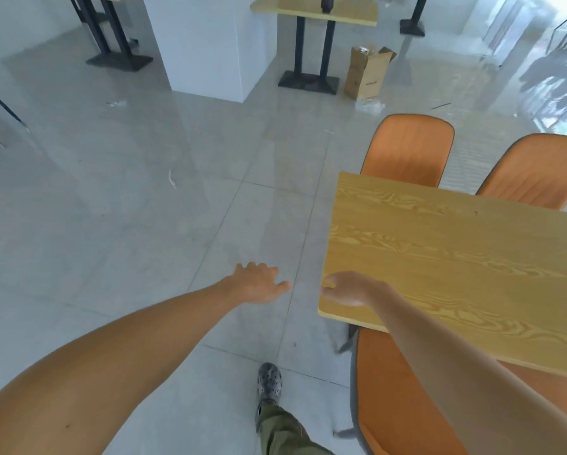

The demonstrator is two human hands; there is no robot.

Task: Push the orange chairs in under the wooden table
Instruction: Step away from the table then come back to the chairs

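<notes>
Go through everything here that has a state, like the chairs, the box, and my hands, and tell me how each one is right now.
Near orange chair: partly under the wooden table, back sticking out.
Far left orange chair: at the table's far edge, backrest showing.
Far right orange chair: same, backrest showing.
Cardboard box: upright on the floor, flaps open.
Left hand: open, holding nothing.
Right hand: on the table's corner, fingers curled.

Pale wood-grain bench (456, 257), smooth, faint sheen. Orange chairs (407, 152), matt upholstery with stitched ribs. Glossy grey tiled floor (127, 208), mirror-like. Brown cardboard box (367, 73). Black matt metal table legs (311, 50).
</notes>
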